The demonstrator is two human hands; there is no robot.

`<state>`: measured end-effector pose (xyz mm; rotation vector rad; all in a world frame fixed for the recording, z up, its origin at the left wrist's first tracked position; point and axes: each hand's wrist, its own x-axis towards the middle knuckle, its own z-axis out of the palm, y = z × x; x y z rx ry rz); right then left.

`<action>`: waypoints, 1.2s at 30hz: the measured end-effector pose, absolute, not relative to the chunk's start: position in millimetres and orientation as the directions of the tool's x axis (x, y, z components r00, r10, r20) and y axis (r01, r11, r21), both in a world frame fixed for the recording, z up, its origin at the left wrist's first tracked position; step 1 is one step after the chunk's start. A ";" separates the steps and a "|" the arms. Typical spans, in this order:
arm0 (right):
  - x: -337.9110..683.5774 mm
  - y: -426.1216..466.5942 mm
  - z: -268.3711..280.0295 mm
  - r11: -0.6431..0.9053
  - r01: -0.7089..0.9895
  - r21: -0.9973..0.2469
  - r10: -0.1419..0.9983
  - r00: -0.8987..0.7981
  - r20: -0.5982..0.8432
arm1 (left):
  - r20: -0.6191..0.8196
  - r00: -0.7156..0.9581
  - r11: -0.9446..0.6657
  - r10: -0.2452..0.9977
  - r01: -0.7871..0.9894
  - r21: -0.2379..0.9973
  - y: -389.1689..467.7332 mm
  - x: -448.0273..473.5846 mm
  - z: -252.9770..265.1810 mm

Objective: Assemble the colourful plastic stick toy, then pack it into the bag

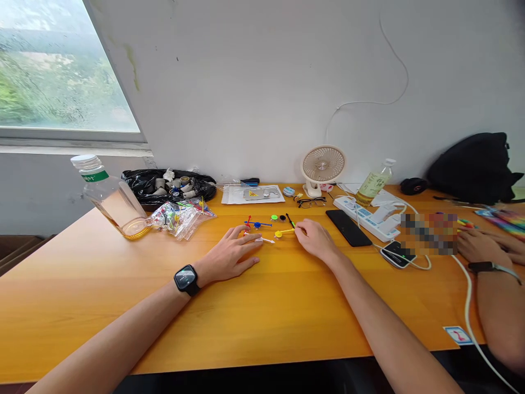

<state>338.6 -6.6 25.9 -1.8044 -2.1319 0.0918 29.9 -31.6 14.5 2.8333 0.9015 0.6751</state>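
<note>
Small coloured plastic arrow pieces lie grouped on the wooden table in front of me. My left hand point(232, 254) rests palm down with its fingers spread, the fingertips over and beside a white arrow point(266, 239) and a red arrow point(248, 221). A blue arrow with a round hub point(258, 225) lies just beyond them. My right hand point(315, 238) is closed, its fingertips at the end of a yellow arrow with a round hub point(279, 234). A black arrow point(289, 219) stands slanted by the same fingers. Green point(274, 218) and black round pieces point(283, 218) lie behind.
A large bottle point(117, 205), a plastic bag of small parts point(180, 216) and a black bag point(164, 186) stand left. Behind are a fan point(323, 164) and glasses point(311, 202). At right are a black phone point(348, 227), a power strip point(367, 219), cables and another person's hands point(486, 246).
</note>
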 end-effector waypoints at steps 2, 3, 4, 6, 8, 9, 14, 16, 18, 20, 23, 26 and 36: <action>338.8 -6.5 25.3 0.189 0.945 -0.268 0.968 -0.133 0.213 | 0.378 0.731 -0.822 0.568 0.528 0.215 -31.2 29.8 14.1; 339.0 -6.4 25.1 0.190 0.944 -0.269 0.968 -0.135 0.211 | 0.376 0.732 -0.822 0.568 0.527 0.215 -31.2 29.7 14.2; 339.2 -6.3 24.8 0.192 0.943 -0.271 0.968 -0.137 0.209 | 0.378 0.731 -0.822 0.569 0.528 0.214 -31.3 29.6 14.4; 339.4 -6.1 24.5 0.196 0.942 -0.273 0.968 -0.141 0.207 | 0.387 0.724 -0.819 0.571 0.532 0.212 -31.6 29.5 15.1; 339.7 -6.0 24.3 0.198 0.941 -0.274 0.968 -0.144 0.206 | 0.387 0.718 -0.814 0.578 0.543 0.207 -31.9 29.3 15.7; 339.8 -5.9 24.3 0.198 0.941 -0.275 0.968 -0.144 0.205 | 0.383 0.717 -0.811 0.582 0.549 0.204 -32.0 29.1 16.0; 340.4 -6.3 24.3 0.208 0.934 -0.291 0.967 -0.151 0.207 | 0.368 0.707 -0.794 0.604 0.573 0.203 -31.1 27.6 15.7; 340.6 -6.4 24.1 0.212 0.930 -0.300 0.967 -0.154 0.204 | 0.371 0.702 -0.791 0.608 0.573 0.213 -30.5 27.1 14.9; 340.7 -6.4 23.9 0.214 0.927 -0.307 0.967 -0.156 0.203 | 0.372 0.697 -0.788 0.613 0.576 0.220 -29.8 26.7 13.9; 340.5 -6.4 24.0 0.218 0.925 -0.311 0.966 -0.159 0.204 | 0.365 0.695 -0.783 0.619 0.581 0.221 -29.0 26.2 12.9; 340.1 -6.8 25.7 0.220 0.926 -0.307 0.965 -0.159 0.210 | 0.357 0.698 -0.782 0.621 0.587 0.212 -28.0 25.7 11.8; 340.1 -7.4 28.7 0.214 0.927 -0.309 0.965 -0.153 0.212 | 0.354 0.701 -0.782 0.620 0.589 0.204 -27.7 25.3 11.0; 332.9 -12.4 29.9 0.353 0.796 -0.491 0.929 -0.361 0.082 | 0.378 0.684 -0.777 0.624 0.596 0.202 -27.8 26.1 8.4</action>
